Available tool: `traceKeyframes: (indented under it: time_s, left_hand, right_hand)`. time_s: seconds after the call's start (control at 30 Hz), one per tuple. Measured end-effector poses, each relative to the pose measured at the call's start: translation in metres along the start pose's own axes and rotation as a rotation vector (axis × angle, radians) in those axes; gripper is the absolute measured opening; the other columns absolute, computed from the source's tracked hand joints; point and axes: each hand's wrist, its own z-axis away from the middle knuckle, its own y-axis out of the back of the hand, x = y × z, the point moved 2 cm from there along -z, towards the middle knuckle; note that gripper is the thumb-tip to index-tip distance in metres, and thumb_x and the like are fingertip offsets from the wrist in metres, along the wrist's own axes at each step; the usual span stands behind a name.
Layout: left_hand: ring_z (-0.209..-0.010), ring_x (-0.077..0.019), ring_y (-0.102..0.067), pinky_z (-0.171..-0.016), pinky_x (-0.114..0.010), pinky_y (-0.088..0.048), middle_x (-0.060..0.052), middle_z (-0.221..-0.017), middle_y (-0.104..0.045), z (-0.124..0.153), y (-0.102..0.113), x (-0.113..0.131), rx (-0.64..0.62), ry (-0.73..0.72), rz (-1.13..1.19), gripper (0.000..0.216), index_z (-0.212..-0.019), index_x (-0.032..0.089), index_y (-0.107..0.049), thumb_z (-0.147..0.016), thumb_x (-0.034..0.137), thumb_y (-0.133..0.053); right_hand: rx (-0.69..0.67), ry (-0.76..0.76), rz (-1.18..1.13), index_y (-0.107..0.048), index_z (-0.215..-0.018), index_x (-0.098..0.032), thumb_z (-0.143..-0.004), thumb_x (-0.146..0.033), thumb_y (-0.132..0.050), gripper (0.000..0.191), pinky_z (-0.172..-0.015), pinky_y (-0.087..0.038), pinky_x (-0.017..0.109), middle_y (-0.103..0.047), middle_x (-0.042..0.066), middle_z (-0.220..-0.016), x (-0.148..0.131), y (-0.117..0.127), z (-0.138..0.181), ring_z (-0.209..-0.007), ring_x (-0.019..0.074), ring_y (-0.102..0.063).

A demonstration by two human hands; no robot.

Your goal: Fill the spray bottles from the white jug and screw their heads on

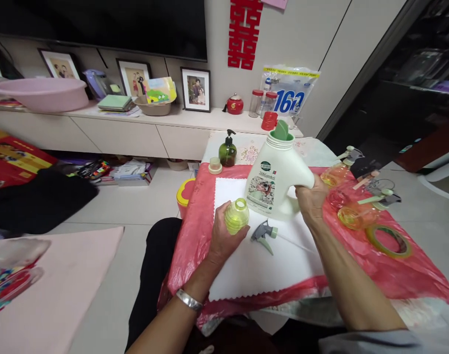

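Note:
My left hand [224, 233] is wrapped round a small yellow-green ribbed bottle [237, 217] whose mouth is uncovered. My right hand [313, 199] grips the handle of a large white detergent jug [274, 172]. A green spout shows in the jug's uncapped neck, and the jug looks upright, at or just above the white mat [242, 275]. Between my hands a grey and green spray trigger [264, 236] with a thin clear tube lies on the mat. Behind the bottle sits a pale cap [214, 165], near a dark green pump bottle [228, 151].
At the right of the red plastic cover [187, 250] stand spray bottles [357, 215] and a tape roll [388, 241]. Beyond the table, the cabinet [117, 132] carries a pink basin [42, 92], photo frames [195, 88], red-lidded jars [256, 104] and a plastic bag [289, 88].

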Motion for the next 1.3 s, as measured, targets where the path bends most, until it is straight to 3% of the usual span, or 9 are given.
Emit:
traceKeyframes:
  time_s: [0.17, 0.33, 0.5, 0.63, 0.73, 0.83, 1.0, 1.13, 1.3]
  left_hand:
    - [-0.129, -0.0323, -0.059, -0.109, -0.05, -0.048, -0.015, -0.137, -0.059, 0.0, 0.001, 0.003, -0.022, 0.039, 0.012, 0.077, -0.136, 0.02, -0.043, -0.07, 0.033, -0.08]
    - [-0.129, -0.0319, -0.059, -0.11, -0.049, -0.047, -0.014, -0.136, -0.06, -0.001, 0.004, 0.007, -0.004, 0.034, -0.017, 0.077, -0.135, 0.021, -0.044, -0.069, 0.03, -0.081]
    - [-0.129, -0.0317, -0.058, -0.11, -0.049, -0.047, -0.014, -0.137, -0.059, -0.001, 0.003, 0.009, -0.013, 0.018, -0.013, 0.076, -0.135, 0.02, -0.043, -0.069, 0.031, -0.08]
    - [-0.131, -0.0317, -0.057, -0.111, -0.049, -0.046, -0.015, -0.137, -0.058, 0.001, 0.002, 0.009, -0.017, 0.01, -0.011, 0.076, -0.136, 0.019, -0.043, -0.07, 0.033, -0.079]
    - [-0.132, -0.0319, -0.056, -0.112, -0.049, -0.045, -0.016, -0.138, -0.057, 0.002, 0.003, 0.01, -0.028, 0.001, 0.0, 0.078, -0.136, 0.019, -0.042, -0.07, 0.034, -0.08]
    - [-0.133, -0.0327, -0.055, -0.113, -0.05, -0.044, -0.017, -0.14, -0.056, 0.003, 0.003, 0.01, -0.044, 0.002, 0.022, 0.078, -0.137, 0.019, -0.041, -0.071, 0.035, -0.08]
    - [-0.133, -0.0339, -0.055, -0.113, -0.052, -0.043, -0.018, -0.139, -0.056, 0.002, 0.002, 0.009, -0.051, 0.014, 0.045, 0.08, -0.138, 0.018, -0.04, -0.071, 0.038, -0.079]
    - [-0.133, -0.0332, -0.054, -0.115, -0.052, -0.041, -0.017, -0.139, -0.055, 0.002, 0.001, 0.01, -0.044, 0.004, 0.035, 0.078, -0.137, 0.018, -0.042, -0.071, 0.036, -0.079]
    - [-0.13, -0.0332, -0.055, -0.112, -0.053, -0.043, -0.014, -0.135, -0.057, 0.002, 0.0, 0.01, -0.028, 0.019, 0.02, 0.078, -0.135, 0.02, -0.043, -0.068, 0.03, -0.081]
  right_hand:
    - [-0.12, -0.039, 0.036, -0.064, -0.088, -0.017, -0.066, -0.039, -0.059, 0.031, -0.064, -0.048, 0.031, -0.062, 0.0, -0.074, 0.007, 0.008, 0.003, -0.067, 0.0168, -0.055]
    - [-0.361, -0.039, 0.157, -0.07, -0.095, -0.017, -0.063, -0.04, -0.069, 0.04, -0.073, -0.049, 0.036, -0.071, 0.006, -0.09, 0.001, 0.041, 0.01, -0.078, 0.0222, -0.063]
    - [-0.438, 0.059, 0.518, -0.072, -0.097, -0.016, -0.077, -0.038, -0.062, 0.032, -0.075, -0.049, 0.04, -0.07, 0.011, -0.093, 0.011, 0.073, 0.049, -0.074, 0.0226, -0.064]
    - [-0.702, 0.249, 0.54, -0.07, -0.101, -0.017, -0.091, -0.029, -0.056, 0.021, -0.08, -0.05, 0.037, -0.07, 0.01, -0.099, 0.007, 0.061, 0.096, -0.088, 0.0243, -0.065]
    - [-0.839, 0.34, 0.737, -0.069, -0.106, -0.015, -0.093, -0.024, -0.06, 0.018, -0.082, -0.049, 0.038, -0.066, 0.012, -0.103, -0.003, 0.04, 0.117, -0.103, 0.0298, -0.06]
    - [-0.887, 0.339, 0.917, -0.069, -0.103, -0.013, -0.093, -0.024, -0.062, 0.016, -0.077, -0.048, 0.038, -0.064, 0.014, -0.099, -0.01, 0.024, 0.124, -0.103, 0.0321, -0.059]
    - [-0.888, 0.318, 0.938, -0.071, -0.095, -0.015, -0.091, -0.024, -0.066, 0.01, -0.066, -0.046, 0.034, -0.064, 0.013, -0.096, -0.014, 0.021, 0.121, -0.099, 0.0313, -0.062]
    - [-0.838, 0.287, 0.608, -0.072, -0.105, -0.02, -0.09, -0.027, -0.066, 0.018, -0.067, -0.048, 0.033, -0.068, 0.007, -0.092, -0.023, 0.038, 0.107, -0.083, 0.0229, -0.064]
    - [-0.529, 0.076, -0.142, -0.072, -0.116, -0.026, -0.086, -0.035, -0.071, 0.031, -0.072, -0.054, 0.032, -0.073, 0.004, -0.105, -0.052, 0.062, 0.079, -0.078, 0.0168, -0.066]
